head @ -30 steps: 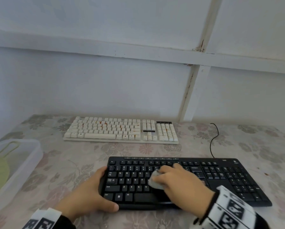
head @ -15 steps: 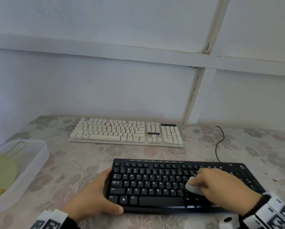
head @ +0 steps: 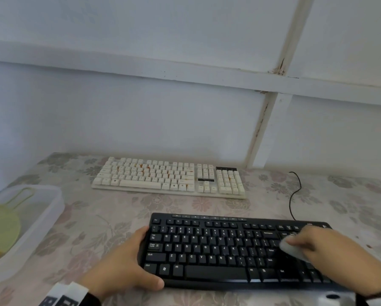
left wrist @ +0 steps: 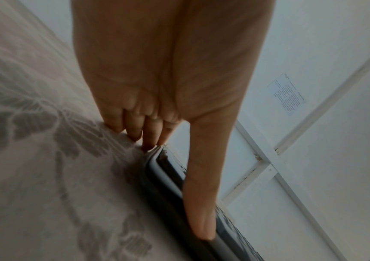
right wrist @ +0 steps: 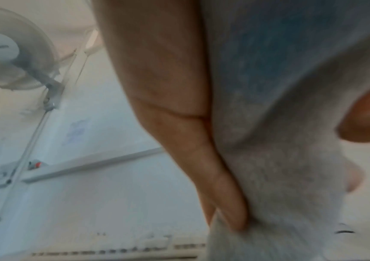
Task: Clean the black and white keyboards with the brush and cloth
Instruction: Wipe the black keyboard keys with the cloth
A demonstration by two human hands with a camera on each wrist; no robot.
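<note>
Black keyboard (head: 218, 250) lies lengthwise left-right, keys facing the person

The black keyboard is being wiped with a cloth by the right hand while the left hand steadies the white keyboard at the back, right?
Not quite. The left hand steadies the black keyboard itself, gripping its left end, as the head view shows. The white keyboard lies untouched at the back. The right hand does wipe with the cloth.

Soft even daylight, head view mildly warped at edges, left wrist dim, right wrist motion-blurred
</note>
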